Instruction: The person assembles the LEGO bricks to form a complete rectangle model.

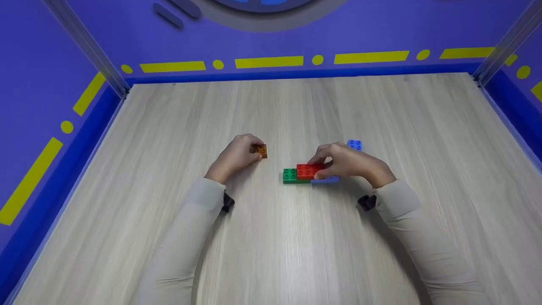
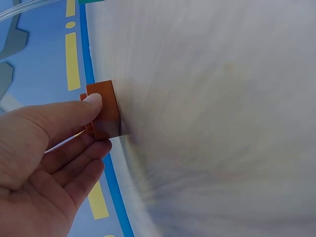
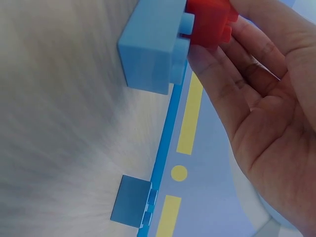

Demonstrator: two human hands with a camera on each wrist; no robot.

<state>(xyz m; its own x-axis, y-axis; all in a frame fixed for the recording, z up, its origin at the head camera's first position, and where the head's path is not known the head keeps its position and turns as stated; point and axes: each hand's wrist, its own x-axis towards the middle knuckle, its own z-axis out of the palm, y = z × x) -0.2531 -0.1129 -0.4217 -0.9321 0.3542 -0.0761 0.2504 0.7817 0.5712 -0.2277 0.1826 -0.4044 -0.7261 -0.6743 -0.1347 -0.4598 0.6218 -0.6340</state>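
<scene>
My left hand (image 1: 238, 156) pinches an orange-brown toy brick (image 2: 104, 111) between thumb and fingers, its base at the tabletop. To the right, my right hand (image 1: 349, 160) holds a red brick (image 1: 306, 171) by its right end. The red brick lies across a green brick (image 1: 290, 175) and a light blue brick (image 3: 150, 47), which stand end to end on the table. In the right wrist view, the thumb and fingers are round the red brick, and studs of the blue brick show beside it. My fingers hide part of the red brick.
A separate small blue brick (image 1: 355, 145) stands on the table just behind my right hand. The wood-grain tabletop (image 1: 271, 237) is bounded by a blue-purple back wall (image 1: 271, 42) and side walls with yellow markings.
</scene>
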